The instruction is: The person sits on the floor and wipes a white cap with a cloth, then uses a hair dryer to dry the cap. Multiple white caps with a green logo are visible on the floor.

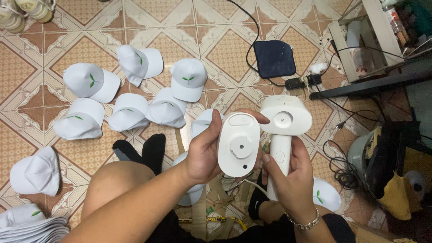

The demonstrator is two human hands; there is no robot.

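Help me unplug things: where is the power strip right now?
In the head view the power strip lies on the tiled floor at upper right, just right of the dark blue pad, beside the white shelf.

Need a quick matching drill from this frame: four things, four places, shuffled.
Things:
1. white oval plastic part
2. white handheld plastic device
3. dark blue square pad
4. white caps with green leaf emblem

Places:
A. scattered on the tiled floor
B. in the right hand
C. in the left hand
D. on the floor beside a black cable

Pairs: 1-C, 2-B, 3-D, 4-A
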